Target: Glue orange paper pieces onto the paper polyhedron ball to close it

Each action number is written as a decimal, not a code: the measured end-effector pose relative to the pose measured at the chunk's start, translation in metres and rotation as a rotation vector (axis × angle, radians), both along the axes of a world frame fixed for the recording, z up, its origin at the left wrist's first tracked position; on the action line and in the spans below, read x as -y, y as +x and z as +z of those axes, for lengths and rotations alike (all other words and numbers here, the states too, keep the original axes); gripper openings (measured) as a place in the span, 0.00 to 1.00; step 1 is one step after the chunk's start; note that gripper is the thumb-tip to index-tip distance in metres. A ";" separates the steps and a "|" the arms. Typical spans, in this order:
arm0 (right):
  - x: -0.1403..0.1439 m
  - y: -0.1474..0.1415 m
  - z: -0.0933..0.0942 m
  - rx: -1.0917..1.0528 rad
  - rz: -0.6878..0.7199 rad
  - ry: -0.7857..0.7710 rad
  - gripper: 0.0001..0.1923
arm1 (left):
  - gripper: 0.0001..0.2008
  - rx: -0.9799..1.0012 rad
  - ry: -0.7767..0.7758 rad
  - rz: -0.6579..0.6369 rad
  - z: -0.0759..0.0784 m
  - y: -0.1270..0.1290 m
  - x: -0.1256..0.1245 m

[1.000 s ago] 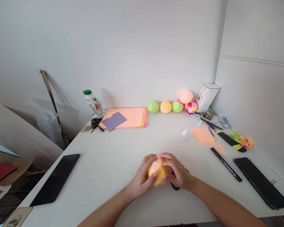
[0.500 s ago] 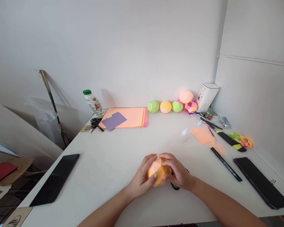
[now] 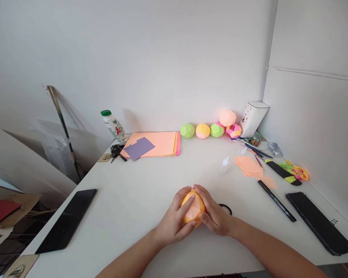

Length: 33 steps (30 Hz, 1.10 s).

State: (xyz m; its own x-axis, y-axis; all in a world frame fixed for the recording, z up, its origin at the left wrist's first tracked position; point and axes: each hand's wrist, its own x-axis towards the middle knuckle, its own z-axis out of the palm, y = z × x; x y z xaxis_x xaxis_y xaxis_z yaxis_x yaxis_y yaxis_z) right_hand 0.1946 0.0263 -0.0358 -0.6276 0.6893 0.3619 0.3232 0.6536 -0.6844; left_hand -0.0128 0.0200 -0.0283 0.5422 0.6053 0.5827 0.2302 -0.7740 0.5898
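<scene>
My left hand and right hand closer together than before, fingers clamped round orange paper ball; ball rotated, black ring now uncovered on table.

A faceted orange paper ball sits on the white table, cupped.

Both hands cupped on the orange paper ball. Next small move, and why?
Probably a gentle squeeze-and-turn in place. The left hand and right hand wrap the paper ball from both sides just above the table, with its facets facing up, so a small rotation would expose the next face without loosening the grip.
</scene>
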 end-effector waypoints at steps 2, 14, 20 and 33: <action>0.000 -0.001 0.001 0.001 0.005 0.020 0.34 | 0.28 -0.015 0.021 0.002 0.001 0.000 0.000; 0.000 -0.001 0.005 0.015 0.007 0.024 0.34 | 0.26 -0.038 0.047 0.015 0.002 0.000 0.000; 0.000 -0.001 0.005 0.006 0.011 0.032 0.34 | 0.25 -0.048 0.024 0.016 0.004 -0.001 0.001; 0.000 -0.002 0.005 -0.009 0.018 0.046 0.33 | 0.26 -0.050 0.007 0.029 0.006 -0.001 0.002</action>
